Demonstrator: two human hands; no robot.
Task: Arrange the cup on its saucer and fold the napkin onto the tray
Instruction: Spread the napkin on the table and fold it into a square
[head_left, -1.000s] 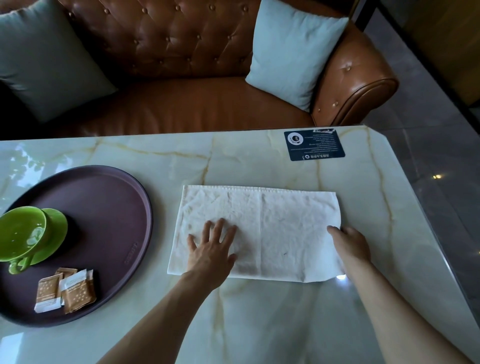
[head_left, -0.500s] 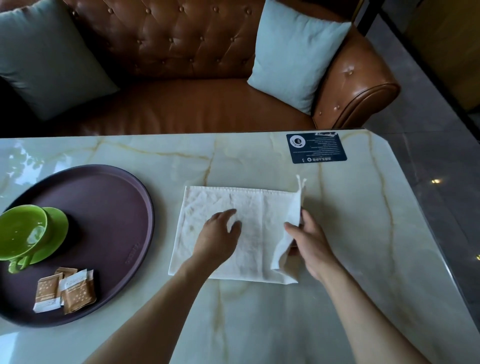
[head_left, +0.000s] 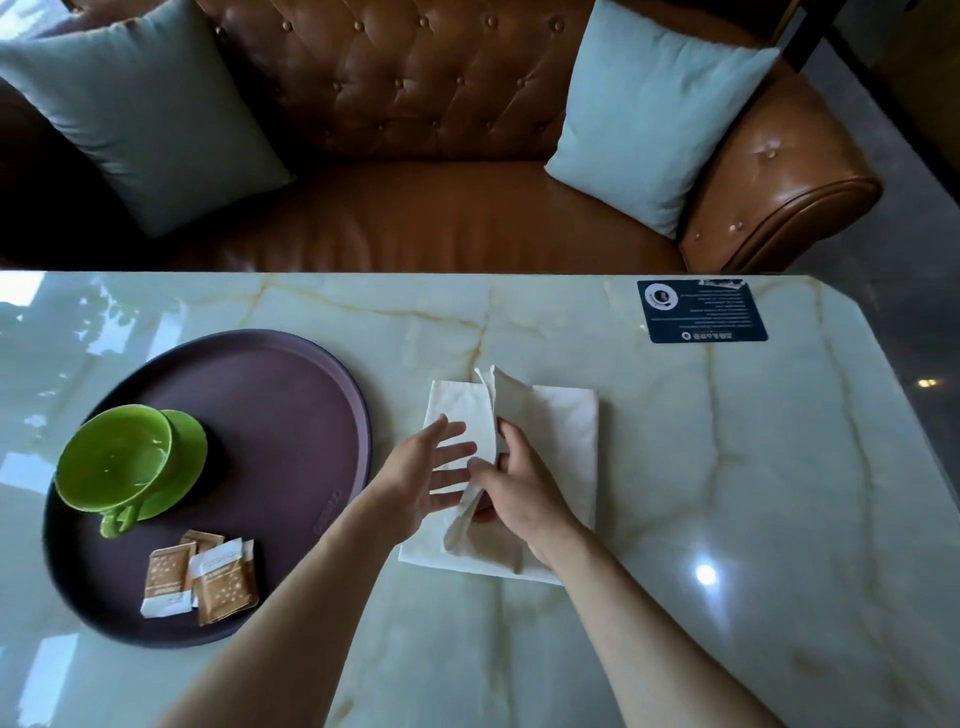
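Right hand (head_left: 519, 486) has a pinching grip on a raised flap of the white napkin (head_left: 563, 441), standing it up over the rest of the cloth. Left hand (head_left: 421, 475) is flat on the napkin's left part, fingers spread and straight, so a wide grip holding nothing. Napkin lies on the marble bench (head_left: 727, 493), just right of the purple tray (head_left: 291, 395). On the tray: green cup (head_left: 114, 462) sitting on its saucer (head_left: 189, 447), plus some sugar packets (head_left: 200, 579).
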